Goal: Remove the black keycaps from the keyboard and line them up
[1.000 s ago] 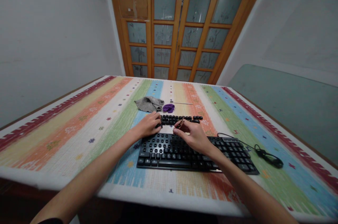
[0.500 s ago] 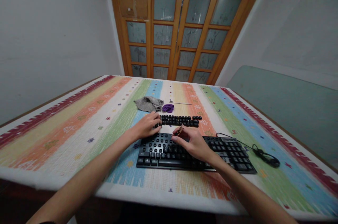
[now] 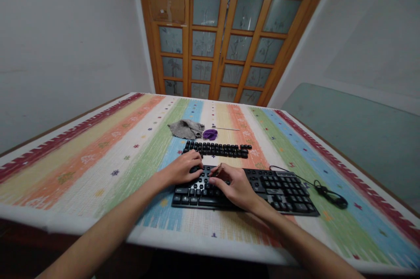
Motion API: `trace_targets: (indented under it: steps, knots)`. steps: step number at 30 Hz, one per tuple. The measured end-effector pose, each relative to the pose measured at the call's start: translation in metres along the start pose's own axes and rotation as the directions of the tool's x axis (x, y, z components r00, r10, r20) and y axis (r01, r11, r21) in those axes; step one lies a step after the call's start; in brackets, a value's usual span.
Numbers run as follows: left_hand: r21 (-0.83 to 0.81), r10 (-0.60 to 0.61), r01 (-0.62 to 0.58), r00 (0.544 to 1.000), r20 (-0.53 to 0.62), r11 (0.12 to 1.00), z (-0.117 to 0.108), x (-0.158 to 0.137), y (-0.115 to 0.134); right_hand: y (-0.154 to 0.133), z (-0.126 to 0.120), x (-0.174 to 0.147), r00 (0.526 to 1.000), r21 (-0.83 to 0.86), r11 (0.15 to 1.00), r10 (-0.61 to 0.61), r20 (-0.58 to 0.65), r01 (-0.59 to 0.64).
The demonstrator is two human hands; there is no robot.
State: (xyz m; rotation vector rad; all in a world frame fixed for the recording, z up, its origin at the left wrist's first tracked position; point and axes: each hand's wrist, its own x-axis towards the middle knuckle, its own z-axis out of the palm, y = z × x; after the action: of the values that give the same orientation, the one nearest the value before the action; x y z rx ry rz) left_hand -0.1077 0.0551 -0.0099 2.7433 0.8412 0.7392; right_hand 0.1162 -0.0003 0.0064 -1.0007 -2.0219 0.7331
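Observation:
A black keyboard point(image 3: 213, 202) lies across the front of the table; many of its upper left keys lack their caps. My left hand point(image 3: 183, 168) is over its upper left corner, fingers curled with thumb and forefinger close together. What lies between them is too dark and small to make out. Over the middle of the keyboard, my right hand point(image 3: 236, 186) pinches a small brownish tool point(image 3: 217, 171) between thumb and fingers, its tip near the bare key positions. Just behind the keyboard, black keycaps point(image 3: 226, 151) lie in rows.
Beyond the keycaps are a crumpled grey cloth point(image 3: 186, 129), a purple bundle point(image 3: 210, 134) and a thin rod point(image 3: 226, 128). The keyboard's cable point(image 3: 331, 196) is coiled at right. A striped cloth point(image 3: 108, 160) covers the table; a pale green panel point(image 3: 354, 125) stands beyond its right edge.
My left hand has moved from the left end of the keycap rows toward me, onto the keyboard. My right hand has lowered slightly and shifted left with the brownish tool.

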Motion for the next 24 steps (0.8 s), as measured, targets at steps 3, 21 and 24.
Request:
trace_targets:
  steps: [3,21,24]
  knots:
    - [0.003,-0.003,0.003,1.000,-0.003,1.000,-0.001,0.000,0.002,-0.007,0.003,0.002,0.997,-0.125,0.989,-0.072,0.034,0.076]
    - [0.005,-0.016,0.017,1.000,-0.012,1.000,0.002,-0.002,0.000,0.009,-0.006,0.039,0.984,0.070,0.988,0.124,0.128,-0.134]
    - [-0.001,-0.020,0.020,1.000,-0.005,1.000,0.001,-0.002,0.000,0.018,-0.004,0.041,0.969,0.192,0.957,0.189,0.160,-0.219]
